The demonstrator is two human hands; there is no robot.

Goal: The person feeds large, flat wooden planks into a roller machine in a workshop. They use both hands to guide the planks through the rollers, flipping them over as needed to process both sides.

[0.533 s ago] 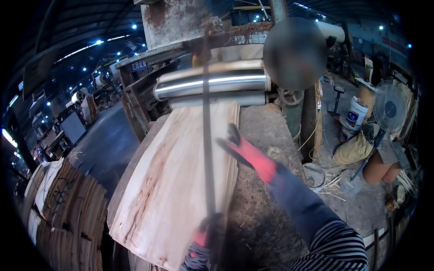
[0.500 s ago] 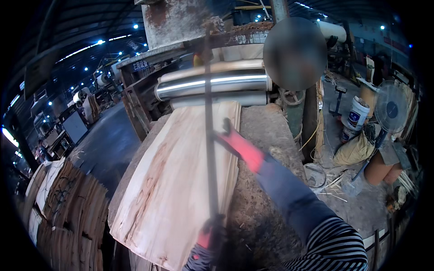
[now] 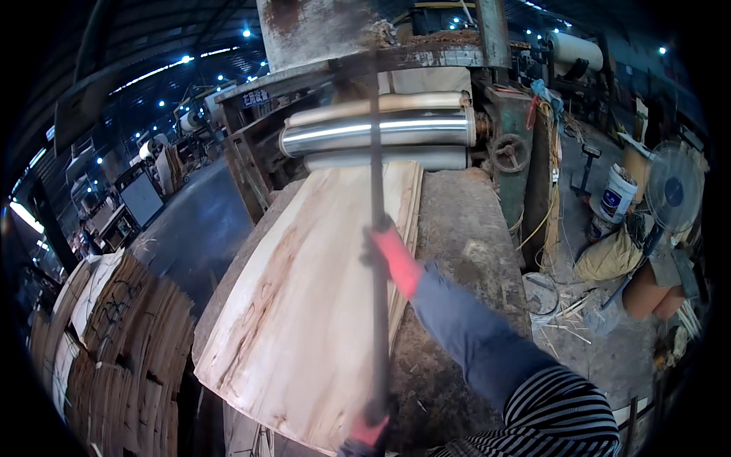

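A long dark rod [image 3: 376, 183] runs up the middle of the view, from my chest toward the shiny steel rollers [image 3: 377, 131] of a machine. My right hand [image 3: 390, 255], in a red glove with a blue sleeve behind it, is closed around the rod halfway up. My left hand [image 3: 368, 431], also red-gloved, grips the rod's lower end at the bottom edge. Under the rod, a pale wood veneer sheet [image 3: 304, 305] lies out from the rollers across a rough table [image 3: 464, 228].
Stacks of veneer sheets [image 3: 114, 343] stand at the lower left. To the right of the machine are a handwheel [image 3: 509, 152], a white bucket [image 3: 615, 199], a fan [image 3: 674, 190], sacks and floor debris. Dark factory aisle at the left.
My right hand, held open beside the rod, has moved left and closed around it. A person who stood behind the rollers is no longer in view.
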